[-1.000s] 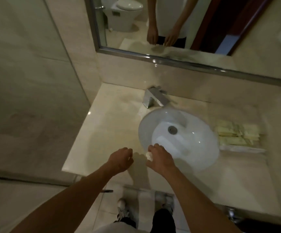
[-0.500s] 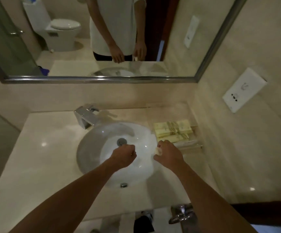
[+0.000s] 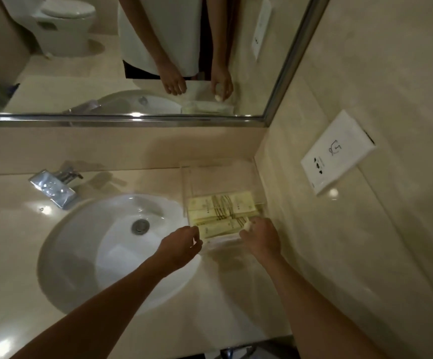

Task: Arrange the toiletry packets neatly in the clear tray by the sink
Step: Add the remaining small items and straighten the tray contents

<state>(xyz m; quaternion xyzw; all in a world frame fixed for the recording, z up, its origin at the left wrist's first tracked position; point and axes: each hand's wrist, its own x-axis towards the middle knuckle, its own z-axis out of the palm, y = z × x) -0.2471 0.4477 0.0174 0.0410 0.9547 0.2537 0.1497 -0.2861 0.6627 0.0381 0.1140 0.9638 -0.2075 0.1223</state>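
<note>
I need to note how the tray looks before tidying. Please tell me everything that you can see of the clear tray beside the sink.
The clear tray is a transparent, plastic-looking box with upright walls, on the counter right of the sink, in the corner by the side wall. Pale yellow packets lie in its near half; its far half looks bare. The left hand reaches its near left corner, and the right hand, pinching a small white thing, is at its near edge.

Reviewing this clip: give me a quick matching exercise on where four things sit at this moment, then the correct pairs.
Things:
1. toiletry packets
2. faucet
3. right hand
4. wall socket plate

Places:
A. on the right wall
B. behind the sink, to its left
C. in the clear tray
D. at the tray's near edge, holding a small white object

Pairs: 1-C, 2-B, 3-D, 4-A
</note>
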